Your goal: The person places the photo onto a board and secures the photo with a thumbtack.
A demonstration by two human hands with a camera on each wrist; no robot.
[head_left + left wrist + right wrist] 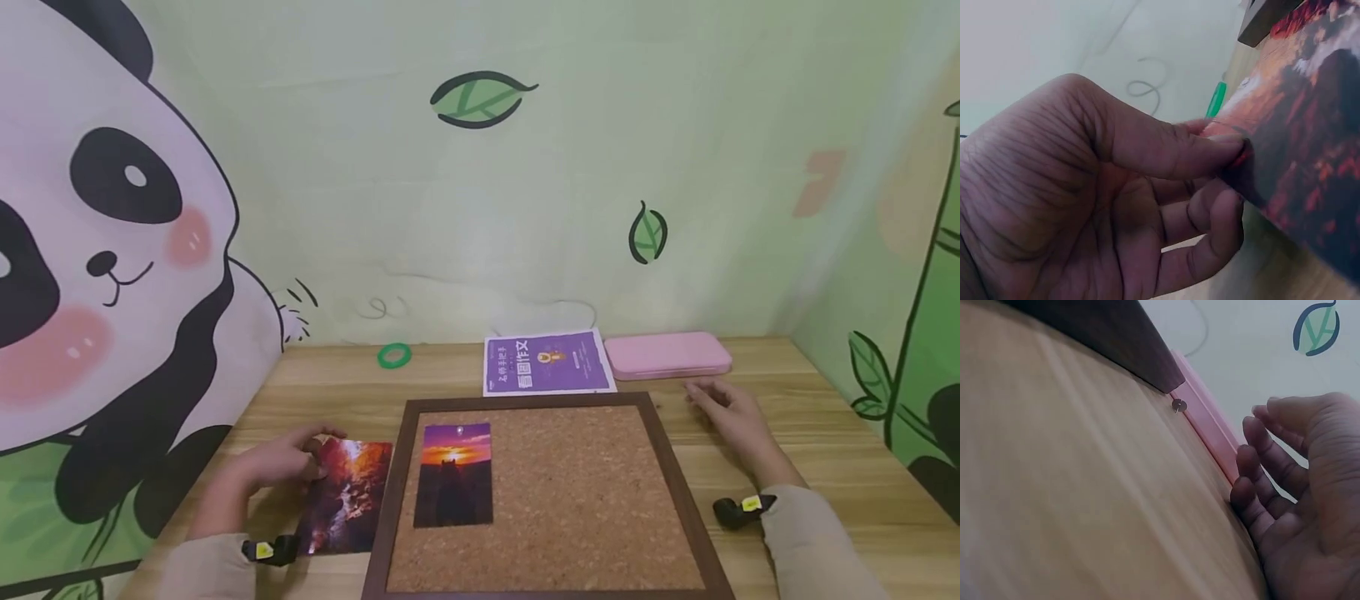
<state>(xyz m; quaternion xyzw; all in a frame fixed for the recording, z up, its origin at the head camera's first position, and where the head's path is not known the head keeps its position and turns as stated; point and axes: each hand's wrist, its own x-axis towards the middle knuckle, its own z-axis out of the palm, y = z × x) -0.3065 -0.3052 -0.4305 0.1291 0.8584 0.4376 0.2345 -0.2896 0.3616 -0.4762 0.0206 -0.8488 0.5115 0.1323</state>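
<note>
My left hand [281, 457] pinches the left edge of a photo print [348, 500] of a red and orange scene with a pale streak. In the left wrist view, the thumb [1172, 147] lies on the print's face. This print is just left of a cork board [570, 500] with a dark wooden frame. A sunset photo [453, 492] is on the board's upper left, with a small pin [460, 430] at its top. Beside the pink case, my right hand [731, 417] rests with loosely bent fingers and nothing visible in it. A thumbtack [1179, 405] lies near the board's corner.
Behind the board lies a purple booklet [551, 362], and to its right the flat pink case [667, 354]. A green ring, perhaps a tape roll [393, 356], sits at the back left of the wooden table [330, 400]. Panda-printed cloth hangs around the table.
</note>
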